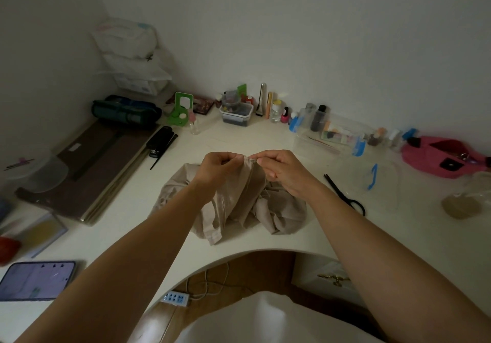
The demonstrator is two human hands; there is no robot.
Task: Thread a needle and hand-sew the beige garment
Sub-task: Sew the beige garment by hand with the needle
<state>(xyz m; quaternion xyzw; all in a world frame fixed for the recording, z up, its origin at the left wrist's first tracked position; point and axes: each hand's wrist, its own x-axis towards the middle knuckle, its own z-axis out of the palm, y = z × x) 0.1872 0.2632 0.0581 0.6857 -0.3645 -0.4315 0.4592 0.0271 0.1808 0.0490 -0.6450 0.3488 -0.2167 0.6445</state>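
Observation:
The beige garment lies bunched on the white table in front of me, with one fold lifted above the heap. My left hand pinches the top edge of that raised fold. My right hand pinches the same edge just to the right, fingertips almost touching the left ones. A thin thread seems to hang down the fold below the fingers. The needle is too small to make out.
Black scissors lie right of the garment. A clear box of sewing bits and a pink pouch stand at the back right. Bottles and a small container line the wall. A phone lies front left, brown boards at left.

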